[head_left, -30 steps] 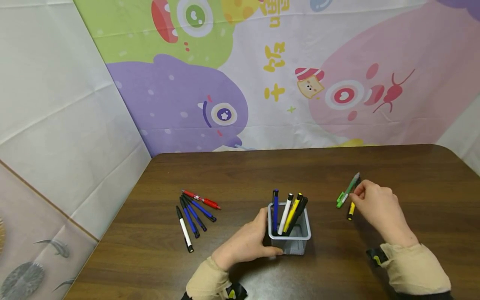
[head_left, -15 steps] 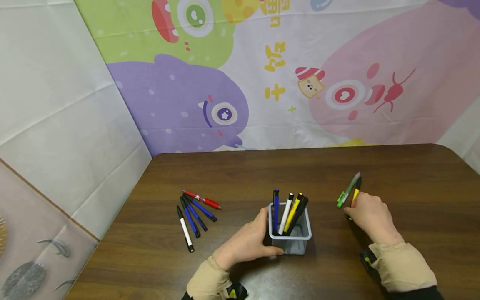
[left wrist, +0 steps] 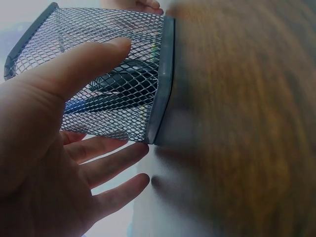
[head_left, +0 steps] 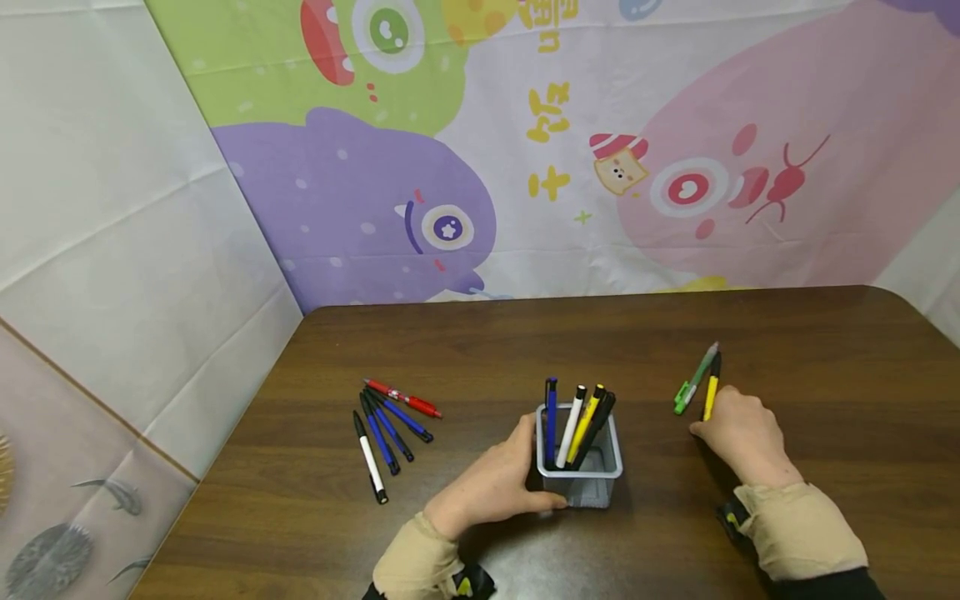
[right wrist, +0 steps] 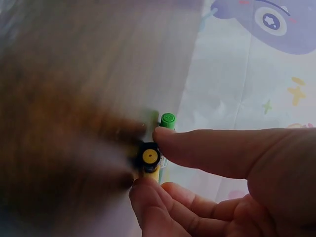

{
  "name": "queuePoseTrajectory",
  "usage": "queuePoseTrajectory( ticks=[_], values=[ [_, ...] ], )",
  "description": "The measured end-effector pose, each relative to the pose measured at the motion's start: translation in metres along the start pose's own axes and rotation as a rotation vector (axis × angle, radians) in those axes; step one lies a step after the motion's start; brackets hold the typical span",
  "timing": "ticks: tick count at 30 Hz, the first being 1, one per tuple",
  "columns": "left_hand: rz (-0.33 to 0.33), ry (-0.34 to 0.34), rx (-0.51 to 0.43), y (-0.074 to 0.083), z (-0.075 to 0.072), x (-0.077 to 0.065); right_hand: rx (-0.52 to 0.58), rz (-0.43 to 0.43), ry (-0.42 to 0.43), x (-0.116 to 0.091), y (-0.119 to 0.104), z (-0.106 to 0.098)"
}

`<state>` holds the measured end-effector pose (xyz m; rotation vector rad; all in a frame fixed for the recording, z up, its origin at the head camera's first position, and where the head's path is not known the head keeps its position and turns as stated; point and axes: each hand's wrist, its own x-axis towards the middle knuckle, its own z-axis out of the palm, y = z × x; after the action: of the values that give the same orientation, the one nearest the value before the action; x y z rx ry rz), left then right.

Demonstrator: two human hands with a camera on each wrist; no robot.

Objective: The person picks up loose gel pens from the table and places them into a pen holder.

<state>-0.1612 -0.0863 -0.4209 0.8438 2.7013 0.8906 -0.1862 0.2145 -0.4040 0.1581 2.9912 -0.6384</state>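
A square mesh pen holder (head_left: 588, 492) stands on the table with a blue, a white, a yellow and a black pen in it. My left hand (head_left: 495, 483) holds it from the left; in the left wrist view the thumb (left wrist: 98, 61) lies across the mesh, with other fingers at the adjacent side. On the right, my right hand (head_left: 747, 437) pinches the near end of a yellow pen (head_left: 711, 398) with a black cap. Its round black-and-yellow end (right wrist: 150, 156) shows between thumb and forefinger in the right wrist view. A green pen (head_left: 695, 380) lies close beside it.
Left of the holder lie a red pen (head_left: 405, 399), several blue pens (head_left: 387, 432) and a white pen (head_left: 369, 457) with black ends. The brown wooden table (head_left: 525, 346) meets a cartoon-printed cloth (head_left: 540, 242) at its back edge.
My right hand has come down toward the table's near side and taken hold of the yellow pen's near end. The left hand and holder have stayed in place.
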Motion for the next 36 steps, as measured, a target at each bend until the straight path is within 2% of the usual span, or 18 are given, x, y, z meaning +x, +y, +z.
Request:
queuePoseTrajectory(
  ticks=[5, 13, 18, 27, 36],
  values=[
    [0.004, 0.005, 0.006, 0.000, 0.000, 0.000, -0.002, 0.045, -0.033, -0.001, 0.000, -0.002],
    [0.012, 0.009, 0.007, -0.001, 0.001, 0.000, -0.025, 0.091, -0.159, -0.002, 0.004, -0.006],
    [0.012, 0.009, 0.013, -0.001, 0.001, 0.000, -0.036, 0.123, -0.183, -0.002, 0.006, -0.011],
    [0.000, 0.003, 0.011, -0.001, 0.001, 0.000, -0.045, 0.129, -0.084, -0.004, 0.006, -0.019],
    [-0.009, 0.000, 0.007, 0.000, 0.001, 0.000, -0.012, 0.112, 0.143, -0.008, 0.001, -0.025]
  ],
)
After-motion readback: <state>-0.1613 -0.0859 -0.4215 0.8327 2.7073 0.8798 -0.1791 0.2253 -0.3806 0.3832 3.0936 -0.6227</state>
